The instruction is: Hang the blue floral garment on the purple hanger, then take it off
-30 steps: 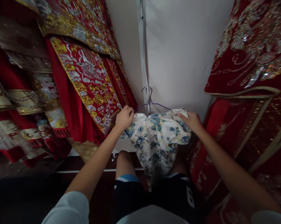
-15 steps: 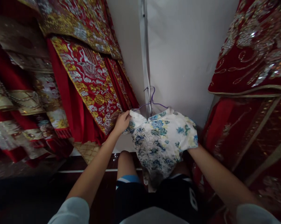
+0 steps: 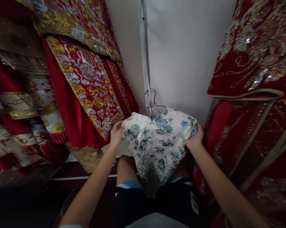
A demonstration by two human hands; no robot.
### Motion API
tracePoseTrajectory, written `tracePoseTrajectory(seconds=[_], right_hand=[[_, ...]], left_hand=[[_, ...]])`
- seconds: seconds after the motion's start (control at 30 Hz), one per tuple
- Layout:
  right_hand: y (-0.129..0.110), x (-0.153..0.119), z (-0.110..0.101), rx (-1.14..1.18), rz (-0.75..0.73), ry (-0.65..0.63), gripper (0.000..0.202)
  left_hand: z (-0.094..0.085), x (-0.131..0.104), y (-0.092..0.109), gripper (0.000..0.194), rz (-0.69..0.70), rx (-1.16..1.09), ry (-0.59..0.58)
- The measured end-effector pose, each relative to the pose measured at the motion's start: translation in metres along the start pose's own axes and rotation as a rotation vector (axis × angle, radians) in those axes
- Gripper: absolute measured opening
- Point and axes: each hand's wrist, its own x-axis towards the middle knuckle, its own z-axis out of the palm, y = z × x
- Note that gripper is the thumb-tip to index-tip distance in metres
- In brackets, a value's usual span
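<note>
Hanging on 1 purple hanger (image 3: 155, 100), before a pale wall (image 3: 181, 53): 1 floral top (image 3: 157, 139), white and blue. Left hand (image 3: 116, 134) pinches 1 sleeve (image 3: 129, 133); right hand (image 3: 196, 138) grips the other, partly behind cloth. Red garments (image 3: 88, 82) flank both sides.

Free room extends above the hanger (image 3: 154, 102), in front of the pale wall (image 3: 181, 57); an upright pole (image 3: 145, 60) stands close to its hook. At the hanger's left end, passage is restricted: the embroidered costume (image 3: 90, 85) crowds the left hand (image 3: 116, 134), contact undetermined. Beyond its right end, a narrow opening separates the right hand (image 3: 196, 137) from the beaded dress (image 3: 249, 60). Beneath, the blouse (image 3: 157, 139) blocks the span between both hands; bare legs (image 3: 125, 169) obstruct below.
</note>
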Motion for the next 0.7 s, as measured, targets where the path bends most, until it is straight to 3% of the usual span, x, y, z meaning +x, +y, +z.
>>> tracePoseTrajectory(seconds=[0.1,0.2,0.27,0.37,0.43,0.53,0.6,0.7], right_hand=[[-0.010,0.003,-0.001,0.228,0.022,0.110,0.070],[-0.030,0.016,-0.002,0.319,0.031,0.099,0.063],[-0.043,0.021,-0.001,0.368,0.028,0.090,0.060],[-0.056,0.009,0.002,0.439,-0.010,0.151,0.056],[-0.060,-0.018,0.005,0.476,-0.056,0.224,0.055],[-0.063,-0.081,0.005,0.446,-0.125,0.258,0.054],[-0.068,-0.125,0.001,0.361,-0.147,0.135,0.049],[-0.086,-0.169,-0.004,0.143,-0.187,-0.242,0.053]], left_hand=[[0.006,-0.007,0.018,0.051,-0.135,-0.303,0.059],[0.009,-0.001,0.050,0.057,-0.036,-0.427,0.009],[0.010,0.004,0.068,0.059,0.068,-0.361,-0.043],[0.015,0.004,0.080,0.072,0.264,-0.030,-0.050],[0.020,-0.004,0.077,0.084,0.376,0.265,-0.039],[0.031,-0.023,0.066,0.095,0.462,0.580,-0.026],[0.040,-0.033,0.058,0.099,0.528,0.630,-0.070],[0.053,-0.044,0.044,0.097,0.578,0.511,-0.137]])
